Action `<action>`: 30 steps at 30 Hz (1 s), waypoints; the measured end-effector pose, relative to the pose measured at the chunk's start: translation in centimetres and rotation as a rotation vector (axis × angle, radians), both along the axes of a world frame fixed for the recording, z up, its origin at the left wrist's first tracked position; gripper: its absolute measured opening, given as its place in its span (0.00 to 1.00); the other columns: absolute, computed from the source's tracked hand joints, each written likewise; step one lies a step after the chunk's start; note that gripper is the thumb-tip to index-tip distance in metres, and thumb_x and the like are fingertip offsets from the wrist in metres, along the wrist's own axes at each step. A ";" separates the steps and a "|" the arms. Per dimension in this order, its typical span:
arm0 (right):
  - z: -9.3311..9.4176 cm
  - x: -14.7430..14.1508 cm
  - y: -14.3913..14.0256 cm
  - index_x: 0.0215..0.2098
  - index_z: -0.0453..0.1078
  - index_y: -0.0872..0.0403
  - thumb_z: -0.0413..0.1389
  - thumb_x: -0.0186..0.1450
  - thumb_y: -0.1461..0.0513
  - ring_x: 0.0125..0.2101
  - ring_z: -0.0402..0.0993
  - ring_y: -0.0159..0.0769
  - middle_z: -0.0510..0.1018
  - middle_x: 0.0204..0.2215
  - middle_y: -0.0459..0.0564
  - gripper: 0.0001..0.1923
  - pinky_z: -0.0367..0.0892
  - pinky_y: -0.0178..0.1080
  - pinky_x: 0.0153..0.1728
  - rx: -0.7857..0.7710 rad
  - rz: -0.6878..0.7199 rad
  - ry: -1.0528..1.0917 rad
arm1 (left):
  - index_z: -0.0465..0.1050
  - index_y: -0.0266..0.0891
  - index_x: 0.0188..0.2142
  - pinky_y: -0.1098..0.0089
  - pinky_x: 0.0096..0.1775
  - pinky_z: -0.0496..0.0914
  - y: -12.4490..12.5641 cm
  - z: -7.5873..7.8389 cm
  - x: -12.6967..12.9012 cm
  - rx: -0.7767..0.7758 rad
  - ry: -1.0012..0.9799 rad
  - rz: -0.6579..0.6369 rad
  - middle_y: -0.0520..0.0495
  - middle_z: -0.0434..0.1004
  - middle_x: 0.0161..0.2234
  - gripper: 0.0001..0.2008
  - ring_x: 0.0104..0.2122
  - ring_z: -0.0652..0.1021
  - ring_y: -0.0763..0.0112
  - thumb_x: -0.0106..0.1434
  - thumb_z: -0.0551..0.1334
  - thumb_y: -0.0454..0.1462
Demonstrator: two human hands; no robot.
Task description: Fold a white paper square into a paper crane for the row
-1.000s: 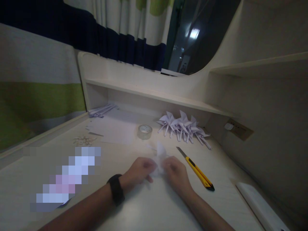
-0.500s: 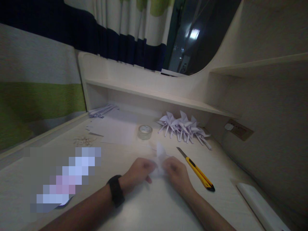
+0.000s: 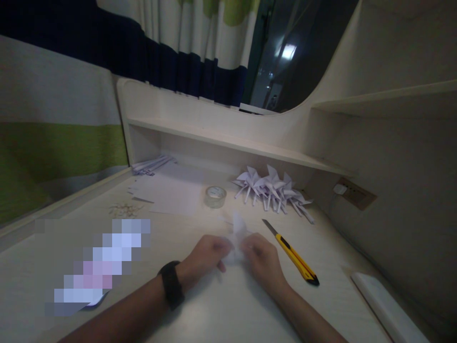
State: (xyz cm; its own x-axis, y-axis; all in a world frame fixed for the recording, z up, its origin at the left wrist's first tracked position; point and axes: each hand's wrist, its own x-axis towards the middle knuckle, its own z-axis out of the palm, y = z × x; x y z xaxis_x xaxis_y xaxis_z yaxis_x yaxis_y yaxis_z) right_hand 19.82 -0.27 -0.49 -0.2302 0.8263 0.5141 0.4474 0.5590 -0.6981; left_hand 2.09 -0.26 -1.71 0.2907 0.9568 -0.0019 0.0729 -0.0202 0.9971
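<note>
Between my two hands, over the middle of the desk, is a white paper pinwheel (image 3: 238, 225), somewhat blurred, with one pointed blade standing up. My left hand (image 3: 208, 255), with a dark band on its wrist, is closed and pinches the pinwheel's left side. The fingers of my right hand (image 3: 262, 257) are closed on its right side. A yellow utility knife (image 3: 295, 258) lies to the right of my right hand, blade out and pointing away. Beyond my hands stands a roll of clear tape (image 3: 215, 196).
Several finished paper pinwheels (image 3: 269, 186) are heaped at the back right. White paper sheets (image 3: 174, 188) and a bundle of paper strips (image 3: 153, 164) lie at the back left, near small pale pieces (image 3: 124, 209). A pixelated object covers the left front. A white bar-shaped object (image 3: 385, 305) lies far right.
Almost nothing differs. Both hands stay at the pinwheel in the same place, with only a very slight shift of the fingers.
</note>
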 end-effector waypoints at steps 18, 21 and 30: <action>-0.6 0.0 -0.2 0.25 0.70 0.54 0.54 0.62 0.65 0.28 0.70 0.35 0.73 0.26 0.48 0.07 0.65 0.34 0.31 0.074 -0.027 -0.048 | 0.73 0.34 0.21 0.74 0.21 0.59 0.0 -0.3 0.0 -0.024 0.052 0.062 0.55 0.62 0.14 0.12 0.16 0.64 0.76 0.55 0.58 0.39; -0.7 0.0 -0.1 0.26 0.70 0.54 0.54 0.62 0.65 0.29 0.70 0.35 0.72 0.27 0.48 0.07 0.65 0.34 0.31 0.067 -0.031 -0.047 | 0.74 0.34 0.22 0.74 0.21 0.57 -0.1 -0.3 -0.1 -0.008 0.032 0.055 0.55 0.62 0.14 0.12 0.16 0.63 0.77 0.56 0.58 0.39; -0.5 0.0 -0.2 0.26 0.70 0.54 0.54 0.61 0.66 0.28 0.70 0.34 0.72 0.27 0.48 0.06 0.64 0.34 0.31 0.087 -0.033 -0.069 | 0.74 0.33 0.23 0.74 0.20 0.55 0.2 -0.7 -0.2 -0.001 0.049 0.044 0.55 0.62 0.15 0.12 0.16 0.63 0.77 0.56 0.57 0.39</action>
State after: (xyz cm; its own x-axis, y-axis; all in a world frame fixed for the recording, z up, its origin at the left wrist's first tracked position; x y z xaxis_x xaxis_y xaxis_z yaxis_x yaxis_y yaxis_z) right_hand 19.81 -0.44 -0.95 -0.2411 0.7866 0.5685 0.5116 0.6007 -0.6143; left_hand 1.87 -0.09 -2.37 0.2481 0.9686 -0.0159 0.1223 -0.0150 0.9924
